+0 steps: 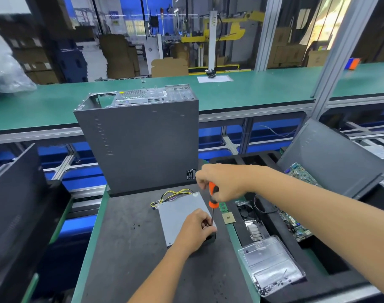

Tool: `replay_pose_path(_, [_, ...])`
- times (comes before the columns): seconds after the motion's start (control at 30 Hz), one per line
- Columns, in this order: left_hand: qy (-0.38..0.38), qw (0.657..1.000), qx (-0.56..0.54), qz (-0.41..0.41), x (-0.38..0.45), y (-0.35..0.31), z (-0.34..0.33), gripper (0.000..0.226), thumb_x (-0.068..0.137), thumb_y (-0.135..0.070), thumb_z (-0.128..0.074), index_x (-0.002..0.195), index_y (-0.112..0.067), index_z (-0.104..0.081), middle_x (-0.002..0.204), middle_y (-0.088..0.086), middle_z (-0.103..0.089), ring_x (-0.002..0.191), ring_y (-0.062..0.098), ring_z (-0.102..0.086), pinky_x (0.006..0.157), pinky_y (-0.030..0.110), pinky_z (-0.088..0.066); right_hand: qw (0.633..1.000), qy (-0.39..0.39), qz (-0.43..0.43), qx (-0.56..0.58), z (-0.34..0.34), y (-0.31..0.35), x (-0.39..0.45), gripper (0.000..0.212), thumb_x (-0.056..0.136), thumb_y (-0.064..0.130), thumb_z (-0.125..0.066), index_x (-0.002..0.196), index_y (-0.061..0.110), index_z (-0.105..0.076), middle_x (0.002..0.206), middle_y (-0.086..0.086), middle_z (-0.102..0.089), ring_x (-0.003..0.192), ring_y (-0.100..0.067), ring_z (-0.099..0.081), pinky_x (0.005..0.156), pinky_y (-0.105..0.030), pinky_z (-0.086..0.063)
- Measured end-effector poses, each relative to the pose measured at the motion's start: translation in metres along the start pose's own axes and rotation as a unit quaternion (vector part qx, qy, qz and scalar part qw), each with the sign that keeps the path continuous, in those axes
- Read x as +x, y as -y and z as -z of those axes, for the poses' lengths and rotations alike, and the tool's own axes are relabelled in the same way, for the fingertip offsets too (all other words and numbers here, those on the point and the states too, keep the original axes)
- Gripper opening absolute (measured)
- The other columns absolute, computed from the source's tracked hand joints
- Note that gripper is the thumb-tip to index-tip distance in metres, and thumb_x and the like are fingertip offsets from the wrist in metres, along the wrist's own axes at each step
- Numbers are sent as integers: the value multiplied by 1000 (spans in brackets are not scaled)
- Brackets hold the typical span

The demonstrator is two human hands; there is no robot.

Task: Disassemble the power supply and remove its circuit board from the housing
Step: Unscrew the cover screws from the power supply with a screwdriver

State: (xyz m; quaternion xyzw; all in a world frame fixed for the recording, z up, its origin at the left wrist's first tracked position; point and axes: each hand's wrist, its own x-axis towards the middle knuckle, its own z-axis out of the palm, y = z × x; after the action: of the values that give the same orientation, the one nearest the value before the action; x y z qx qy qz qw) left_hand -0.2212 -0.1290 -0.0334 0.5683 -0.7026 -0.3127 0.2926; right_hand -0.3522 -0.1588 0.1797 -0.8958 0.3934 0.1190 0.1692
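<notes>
A grey metal power supply (180, 212) lies flat on the dark mat, its yellow and black cables (171, 196) bunched at its far end. My right hand (221, 182) grips the orange and black handle of a screwdriver (213, 196) held upright, its shaft pointing down at the near right corner of the housing. My left hand (195, 230) rests on that corner, its fingers pinching the screwdriver shaft near the tip. The circuit board is hidden inside the housing.
A grey computer case (140, 141) stands upright just behind the power supply. Three small black screws (135, 225) lie on the mat to the left. At right a black foam tray (317, 272) holds motherboards (296, 226), a heatsink and a clear screw box (272, 267). A CPU chip (228, 218) lies beside the housing.
</notes>
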Motion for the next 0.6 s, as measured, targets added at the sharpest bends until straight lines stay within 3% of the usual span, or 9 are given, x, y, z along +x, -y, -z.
replay_pose_path(0.07, [-1, 1000, -1, 0, 1, 1, 0, 30, 76, -26, -74, 65, -33, -47, 75, -11, -48, 62, 0, -45, 60, 9, -37, 992, -6, -70, -110, 1, 2, 3, 19, 98, 34, -48, 97, 17, -42, 87, -2, -47, 73, -25, -53, 57, -38, -42])
replay_pose_path(0.13, [-1, 1000, 3, -2, 3, 1, 1, 30, 76, -26, -74, 65, -33, -47, 75, -11, -48, 63, -1, -45, 60, 9, -36, 985, -7, -62, -163, 2, 4, 8, 17, 103, 27, -38, 96, 13, -46, 83, -3, -49, 66, -23, -48, 55, -34, -36])
replay_pose_path(0.23, [4, 1000, 11, -8, 6, 0, 2, 31, 76, -28, -74, 64, -34, -46, 75, -11, -47, 63, 0, -45, 60, 10, -36, 999, 5, -18, -35, 4, 1, 8, 6, 95, 17, -52, 99, 16, -46, 86, 3, -51, 74, -17, -49, 61, -29, -38])
replay_pose_path(0.33, [2, 1000, 15, -16, 7, 0, 2, 33, 76, -28, -75, 64, -34, -45, 75, -11, -46, 62, 1, -44, 60, 10, -35, 999, 28, 18, 35, 10, 0, 2, 27, 81, 2, -61, 96, 20, -47, 88, 5, -53, 74, -16, -48, 64, -31, -43])
replay_pose_path(0.4, [2, 1000, 9, -15, 4, 0, 1, 33, 76, -26, -75, 64, -34, -45, 76, -11, -47, 62, 1, -44, 60, 10, -36, 1000, 1, 3, 27, 5, -2, 1, 25, 81, 15, -68, 97, 19, -49, 89, 4, -53, 78, -18, -49, 69, -36, -45])
replay_pose_path(0.43, [1, 1000, 5, -13, 3, 0, 0, 32, 76, -25, -75, 65, -33, -46, 77, -10, -48, 62, 1, -44, 61, 11, -36, 1000, -15, -19, 1, 2, -4, 2, 27, 86, 30, -67, 99, 17, -47, 91, 2, -52, 80, -18, -50, 69, -36, -44])
replay_pose_path(0.5, [2, 1000, -4, -9, 3, 0, -1, 30, 76, -25, -74, 66, -33, -47, 78, -9, -49, 62, 1, -45, 61, 10, -37, 990, -26, -97, -100, -4, -5, 1, 32, 97, 48, -45, 96, 17, -37, 84, -3, -49, 71, -20, -49, 57, -35, -38])
replay_pose_path(0.57, [1, 1000, -7, -4, 2, -1, -1, 28, 77, -25, -74, 67, -32, -48, 78, -9, -50, 62, 1, -45, 61, 10, -38, 974, -51, -96, -200, -5, -4, 2, 23, 104, 38, -34, 93, 17, -32, 75, -4, -41, 60, -19, -43, 48, -34, -31])
replay_pose_path(0.6, [0, 1000, -4, -1, 2, -1, 0, 28, 77, -25, -74, 67, -32, -48, 77, -9, -49, 62, 1, -45, 61, 10, -38, 975, -55, -91, -194, -4, -4, 3, 19, 104, 32, -35, 93, 16, -33, 75, -5, -41, 59, -19, -41, 48, -34, -31])
